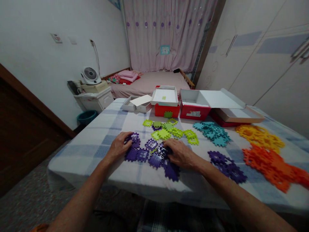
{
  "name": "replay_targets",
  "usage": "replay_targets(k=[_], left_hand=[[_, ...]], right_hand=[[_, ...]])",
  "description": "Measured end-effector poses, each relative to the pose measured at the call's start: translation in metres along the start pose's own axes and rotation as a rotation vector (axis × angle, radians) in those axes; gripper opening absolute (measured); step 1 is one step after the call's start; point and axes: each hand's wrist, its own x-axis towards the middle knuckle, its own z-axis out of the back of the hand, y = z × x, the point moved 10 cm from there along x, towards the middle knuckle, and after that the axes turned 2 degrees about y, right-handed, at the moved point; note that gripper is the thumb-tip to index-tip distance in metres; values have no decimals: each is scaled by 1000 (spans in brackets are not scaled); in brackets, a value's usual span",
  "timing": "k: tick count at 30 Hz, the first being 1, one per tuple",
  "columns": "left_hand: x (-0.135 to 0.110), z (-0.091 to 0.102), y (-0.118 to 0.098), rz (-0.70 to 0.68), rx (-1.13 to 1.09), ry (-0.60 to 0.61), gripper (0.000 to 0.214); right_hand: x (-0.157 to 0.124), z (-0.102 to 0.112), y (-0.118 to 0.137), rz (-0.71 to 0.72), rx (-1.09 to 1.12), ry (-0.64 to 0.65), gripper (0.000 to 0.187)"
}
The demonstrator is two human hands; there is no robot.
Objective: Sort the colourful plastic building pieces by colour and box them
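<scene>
My left hand [120, 145] rests at the left edge of a group of purple interlocking plastic tiles [131, 155], thumb and fingers closed around the upper left one. A window-pattern tile [143, 155] lies flat in that group. To the right, my right hand [180, 152] reaches into a loose pile of purple tiles [155, 160], its bent fingers closed on a dark purple tile partly hidden beneath them. Below that hand a solid purple tile [172, 171] lies on the cloth. Lime green tiles [161, 134] are scattered just beyond both hands.
Teal tiles [213, 132], yellow tiles [260, 137], orange tiles [270, 164] and another purple heap [227, 166] lie to the right. Along the back stand a red box [166, 110], an open red-and-white box [195, 111] and grey trays [129, 104]. A checked tablecloth [96, 161] covers the table.
</scene>
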Motion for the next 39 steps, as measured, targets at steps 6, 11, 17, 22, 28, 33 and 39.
replay_targets(k=[6, 11, 17, 22, 28, 33, 39], left_hand=[[1, 9, 24, 218, -175, -128, 64], [3, 16, 37, 300, -419, -222, 63], [-13, 34, 21, 256, -549, -245, 64], [-41, 14, -17, 144, -308, -15, 51], [-59, -3, -36, 12, -81, -60, 48], [-57, -12, -36, -59, 24, -99, 43], [-62, -24, -47, -140, 177, -13, 70]], right_hand=[[15, -10, 6, 34, -61, 125, 71], [30, -9, 8, 117, -87, 155, 62], [33, 2, 1, 86, -50, 84, 52], [12, 26, 8, 17, -3, -61, 47], [-43, 37, 19, -54, 94, -204, 48], [-66, 5, 25, -132, 39, -196, 50], [-70, -15, 23, -181, -45, -279, 59]])
